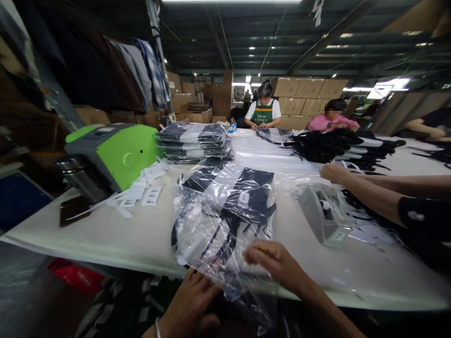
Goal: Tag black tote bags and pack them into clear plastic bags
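I can't tell whether my left hand (198, 295) or curled right hand (270, 260) grips the plastic bag (214, 218). Its overhanging end could — if unheld — drag it off the desk (120, 241).

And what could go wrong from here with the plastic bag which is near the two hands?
The clear bag hangs past the table's near edge, so its film might snag or tear there. The black straps lie loosely inside its lower part and may bunch up. The loose white labels beside the green machine could scatter if something brushes them.
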`<state>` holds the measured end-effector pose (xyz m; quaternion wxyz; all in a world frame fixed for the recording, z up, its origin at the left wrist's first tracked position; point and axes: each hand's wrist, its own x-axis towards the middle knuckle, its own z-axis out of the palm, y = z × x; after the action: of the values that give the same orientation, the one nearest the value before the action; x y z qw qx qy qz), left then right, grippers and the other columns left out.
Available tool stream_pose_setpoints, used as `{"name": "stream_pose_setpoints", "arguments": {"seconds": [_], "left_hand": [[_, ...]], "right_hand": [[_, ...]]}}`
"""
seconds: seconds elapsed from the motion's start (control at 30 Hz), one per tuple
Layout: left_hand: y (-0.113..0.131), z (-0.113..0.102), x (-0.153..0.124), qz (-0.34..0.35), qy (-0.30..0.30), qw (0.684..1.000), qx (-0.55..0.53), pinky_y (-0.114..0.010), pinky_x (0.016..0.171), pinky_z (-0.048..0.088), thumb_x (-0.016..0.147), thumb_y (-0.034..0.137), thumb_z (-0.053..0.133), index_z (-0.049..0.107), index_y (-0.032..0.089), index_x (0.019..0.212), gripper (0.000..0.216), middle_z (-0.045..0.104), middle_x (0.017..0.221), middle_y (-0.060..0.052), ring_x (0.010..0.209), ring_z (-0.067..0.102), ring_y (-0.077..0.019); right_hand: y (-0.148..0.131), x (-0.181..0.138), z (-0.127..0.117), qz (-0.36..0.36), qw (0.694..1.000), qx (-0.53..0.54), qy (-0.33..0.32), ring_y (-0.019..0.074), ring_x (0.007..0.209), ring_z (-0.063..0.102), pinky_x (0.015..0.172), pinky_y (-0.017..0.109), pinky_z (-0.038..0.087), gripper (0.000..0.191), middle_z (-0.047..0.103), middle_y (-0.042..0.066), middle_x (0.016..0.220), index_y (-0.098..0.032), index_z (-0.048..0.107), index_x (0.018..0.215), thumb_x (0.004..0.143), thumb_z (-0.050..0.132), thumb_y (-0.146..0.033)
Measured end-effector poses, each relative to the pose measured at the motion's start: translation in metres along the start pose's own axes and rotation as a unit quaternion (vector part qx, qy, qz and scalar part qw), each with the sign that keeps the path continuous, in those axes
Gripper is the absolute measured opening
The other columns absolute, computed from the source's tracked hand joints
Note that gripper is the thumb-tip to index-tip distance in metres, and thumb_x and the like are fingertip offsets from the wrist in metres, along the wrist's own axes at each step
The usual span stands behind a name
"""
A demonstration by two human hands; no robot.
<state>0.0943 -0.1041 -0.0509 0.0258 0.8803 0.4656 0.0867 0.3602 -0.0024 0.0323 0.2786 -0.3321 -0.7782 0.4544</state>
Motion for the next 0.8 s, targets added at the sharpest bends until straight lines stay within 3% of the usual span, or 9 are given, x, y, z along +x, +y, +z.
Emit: {"name": "stream_pose_setpoints", "arguments": {"seconds": [0.07,0.17,0.3,0.4,0.6,0.7,0.8], "left_hand": [[0.000,0.011,-0.004,-0.034,0.023,0.999,0.035,-0.055,0.114,0.036,0.082,0.049,0.073,0.044,0.033,0.145,0.072,0.054,0.147,-0.006,0.132,0.049,-0.0335],[-0.008,0.023,-0.008,-0.042,0.090,0.990,0.105,-0.049,0.118,0.029,0.094,0.023,0.058,0.050,0.034,0.140,0.049,0.053,0.147,-0.001,0.132,0.050,-0.0250],[-0.026,0.024,-0.018,-0.040,0.163,0.971,0.169,-0.041,0.117,0.029,0.094,0.010,0.048,0.061,0.025,0.129,0.041,0.058,0.143,-0.001,0.126,0.054,-0.0216],[-0.040,0.019,-0.027,-0.053,0.176,0.966,0.179,-0.042,0.118,0.027,0.093,0.008,0.046,0.063,0.024,0.125,0.040,0.056,0.146,-0.001,0.129,0.053,-0.0220],[-0.045,0.004,-0.040,-0.080,0.177,0.971,0.142,-0.048,0.117,0.032,0.091,0.020,0.057,0.064,0.023,0.116,0.026,0.059,0.141,-0.005,0.130,0.052,-0.0256],[-0.030,-0.008,-0.047,-0.096,0.239,0.962,0.093,-0.048,0.116,0.036,0.092,0.019,0.059,0.060,0.023,0.108,0.017,0.060,0.137,-0.007,0.135,0.047,-0.0252],[-0.015,-0.027,-0.037,-0.116,0.311,0.941,0.068,-0.047,0.115,0.039,0.092,0.017,0.059,0.052,0.023,0.122,0.031,0.058,0.136,-0.010,0.141,0.040,-0.0252]], "right_hand": [[0.016,0.027,-0.003,-0.006,0.997,-0.057,0.060,0.0156,0.077,0.063,0.074,0.028,0.048,0.026,0.069,0.002,0.081,-0.017,0.070,0.085,0.097,0.052,-0.031],[0.050,0.048,0.009,-0.045,0.986,-0.157,0.027,0.0173,0.082,0.062,0.078,0.031,0.048,0.018,0.068,0.003,0.083,-0.017,0.069,0.084,0.094,0.055,-0.022],[0.077,0.049,0.033,-0.154,0.958,-0.241,0.021,0.0216,0.105,0.058,0.095,0.039,0.047,0.016,0.066,0.009,0.108,-0.018,0.068,0.104,0.093,0.056,-0.019],[0.074,0.051,0.046,-0.181,0.934,-0.307,-0.003,0.0229,0.112,0.055,0.101,0.042,0.043,0.027,0.062,0.011,0.121,-0.020,0.064,0.120,0.094,0.057,-0.022],[0.049,0.074,0.060,-0.120,0.912,-0.387,-0.061,0.0244,0.108,0.053,0.097,0.040,0.040,0.035,0.061,0.009,0.119,-0.020,0.061,0.125,0.093,0.059,-0.035],[0.041,0.081,0.059,-0.105,0.912,-0.388,-0.077,0.0224,0.099,0.055,0.088,0.036,0.042,0.035,0.060,0.007,0.115,-0.022,0.062,0.121,0.090,0.063,-0.038],[0.039,0.085,0.054,-0.109,0.913,-0.383,-0.094,0.0200,0.094,0.055,0.082,0.033,0.042,0.034,0.060,0.006,0.114,-0.023,0.064,0.117,0.088,0.067,-0.040]]}}
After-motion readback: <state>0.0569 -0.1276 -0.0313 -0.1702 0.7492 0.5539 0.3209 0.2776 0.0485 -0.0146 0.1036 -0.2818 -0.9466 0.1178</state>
